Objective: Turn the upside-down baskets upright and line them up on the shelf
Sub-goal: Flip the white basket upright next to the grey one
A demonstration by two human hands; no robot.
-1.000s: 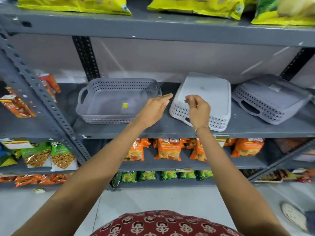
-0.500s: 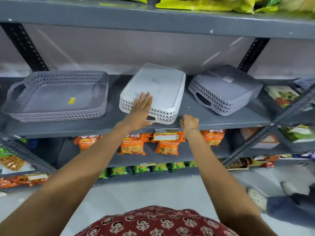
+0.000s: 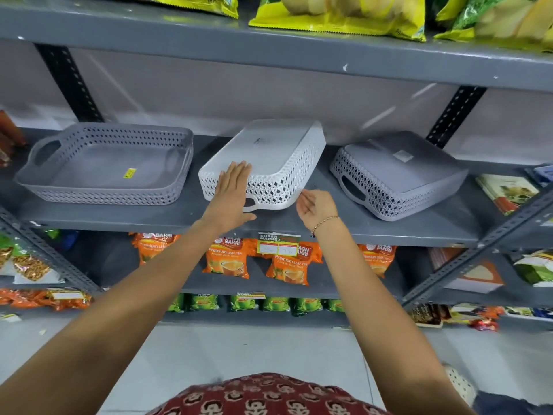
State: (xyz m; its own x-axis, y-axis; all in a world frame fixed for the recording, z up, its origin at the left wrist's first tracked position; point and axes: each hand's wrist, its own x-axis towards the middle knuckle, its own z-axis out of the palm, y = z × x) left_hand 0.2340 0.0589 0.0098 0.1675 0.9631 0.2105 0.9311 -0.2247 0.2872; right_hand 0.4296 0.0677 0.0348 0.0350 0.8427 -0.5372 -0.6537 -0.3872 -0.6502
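Note:
Three perforated plastic baskets sit on the grey metal shelf [image 3: 314,226]. The grey basket [image 3: 104,166] on the left stands upright, with a yellow sticker inside. In the middle a white basket [image 3: 278,154] lies upside down and askew. A second grey basket [image 3: 401,172] lies upside down on the right. My left hand [image 3: 233,196] rests flat, fingers together, on the white basket's near left corner. My right hand [image 3: 317,206] hovers palm up, fingers apart, just off that basket's near right corner, holding nothing.
Yellow and green snack bags [image 3: 338,13] fill the shelf above. Orange tea packets [image 3: 227,259] hang on the shelf below, behind a price tag [image 3: 278,245]. A black slotted upright [image 3: 454,112] stands behind the right basket. Boxes [image 3: 505,193] lie on the neighbouring right shelf.
My left hand stays flat on the white basket's near left corner. My right hand has risen from the shelf edge to the basket's near right corner and has opened.

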